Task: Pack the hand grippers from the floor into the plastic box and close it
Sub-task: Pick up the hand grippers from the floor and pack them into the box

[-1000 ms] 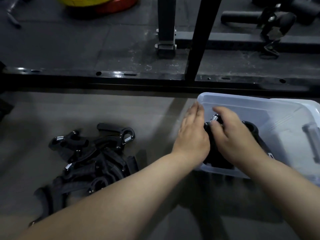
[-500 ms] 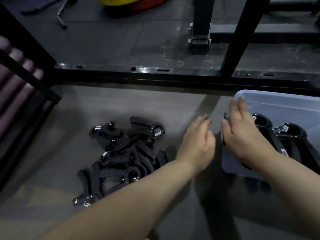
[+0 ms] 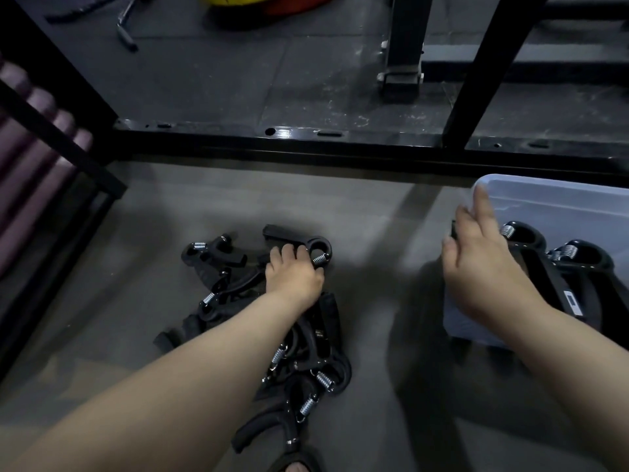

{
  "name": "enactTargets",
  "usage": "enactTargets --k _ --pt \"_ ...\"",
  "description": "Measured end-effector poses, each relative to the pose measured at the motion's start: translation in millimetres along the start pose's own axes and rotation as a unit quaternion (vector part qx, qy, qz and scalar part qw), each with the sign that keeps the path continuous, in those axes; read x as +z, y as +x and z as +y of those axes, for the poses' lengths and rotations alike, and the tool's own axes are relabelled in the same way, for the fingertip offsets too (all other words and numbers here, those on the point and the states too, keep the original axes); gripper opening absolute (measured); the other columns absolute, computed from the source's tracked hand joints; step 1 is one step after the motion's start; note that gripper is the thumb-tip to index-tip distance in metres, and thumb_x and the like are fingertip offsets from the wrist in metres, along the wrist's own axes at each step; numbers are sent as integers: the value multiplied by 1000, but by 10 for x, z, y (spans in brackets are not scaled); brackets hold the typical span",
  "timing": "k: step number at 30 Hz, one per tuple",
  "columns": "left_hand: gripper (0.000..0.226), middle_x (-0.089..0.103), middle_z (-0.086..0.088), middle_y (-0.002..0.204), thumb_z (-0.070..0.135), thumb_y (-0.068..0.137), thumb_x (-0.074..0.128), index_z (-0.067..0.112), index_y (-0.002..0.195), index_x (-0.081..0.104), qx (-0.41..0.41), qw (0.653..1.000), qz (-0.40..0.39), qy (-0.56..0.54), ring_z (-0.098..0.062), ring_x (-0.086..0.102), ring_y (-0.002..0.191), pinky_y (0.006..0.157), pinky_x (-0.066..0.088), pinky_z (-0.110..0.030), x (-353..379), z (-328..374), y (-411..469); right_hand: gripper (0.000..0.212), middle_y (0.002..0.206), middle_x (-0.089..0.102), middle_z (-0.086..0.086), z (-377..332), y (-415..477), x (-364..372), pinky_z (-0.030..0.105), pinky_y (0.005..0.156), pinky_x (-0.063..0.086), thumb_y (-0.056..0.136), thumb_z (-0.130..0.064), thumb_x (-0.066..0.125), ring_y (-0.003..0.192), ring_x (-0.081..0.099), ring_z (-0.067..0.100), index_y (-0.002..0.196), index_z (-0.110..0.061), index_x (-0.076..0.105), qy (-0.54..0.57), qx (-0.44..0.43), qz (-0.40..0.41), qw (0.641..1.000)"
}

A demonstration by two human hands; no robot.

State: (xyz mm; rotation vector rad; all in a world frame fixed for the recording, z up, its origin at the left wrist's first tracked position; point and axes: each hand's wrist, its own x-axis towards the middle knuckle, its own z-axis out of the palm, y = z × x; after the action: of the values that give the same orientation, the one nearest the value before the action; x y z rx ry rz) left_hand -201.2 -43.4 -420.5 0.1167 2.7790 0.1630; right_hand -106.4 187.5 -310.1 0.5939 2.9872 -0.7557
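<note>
Grey gym floor [image 3: 374, 233], centre: left hand [image 3: 292, 279] clasps a hand gripper [image 3: 292, 235]; right hand [image 3: 476, 267], fingers loose, over the plastic box [image 3: 561, 199].

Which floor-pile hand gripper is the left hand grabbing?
The hand gripper at the far right corner of the pile: the left hand curls over it beside its spring.

My left hand [image 3: 292, 277] has left the translucent plastic box [image 3: 544, 195] and gone left to the pile of black spring hand grippers [image 3: 235, 287] on the floor, fingers curling round the far black gripper [image 3: 289, 235]. My right hand [image 3: 483, 267] has let go and lifted, fingers now loose.
</note>
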Motion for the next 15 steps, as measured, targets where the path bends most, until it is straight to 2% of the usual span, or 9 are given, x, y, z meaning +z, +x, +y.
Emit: enactTargets --k 4,11,15 --pt "50 48 -8 130 51 90 55 16 125 51 28 996 48 66 -32 39 123 101 31 -43 16 -22 -10 51 162 -14 -14 10 -6 10 42 109 30 102 -28 36 147 18 20 150 -12 29 10 -3 4 1000" --pt "56 45 -9 131 53 86 60 14 126 49 20 998 14 50 -32 39 125 104 29 -42 -1 22 21 50 162 -13 -14 28 10 33 41 109 32 102 -28 36 146 22 22 149 -12 31 24 -6 11 1000" --pt "48 48 -5 126 49 87 62 17 121 53 52 998 42 19 -29 39 124 102 28 -40 61 28 -34 49 162 -13 -14 35 1 33 42 106 35 101 -27 37 144 27 26 148 -12 32 22 -6 11 1000"
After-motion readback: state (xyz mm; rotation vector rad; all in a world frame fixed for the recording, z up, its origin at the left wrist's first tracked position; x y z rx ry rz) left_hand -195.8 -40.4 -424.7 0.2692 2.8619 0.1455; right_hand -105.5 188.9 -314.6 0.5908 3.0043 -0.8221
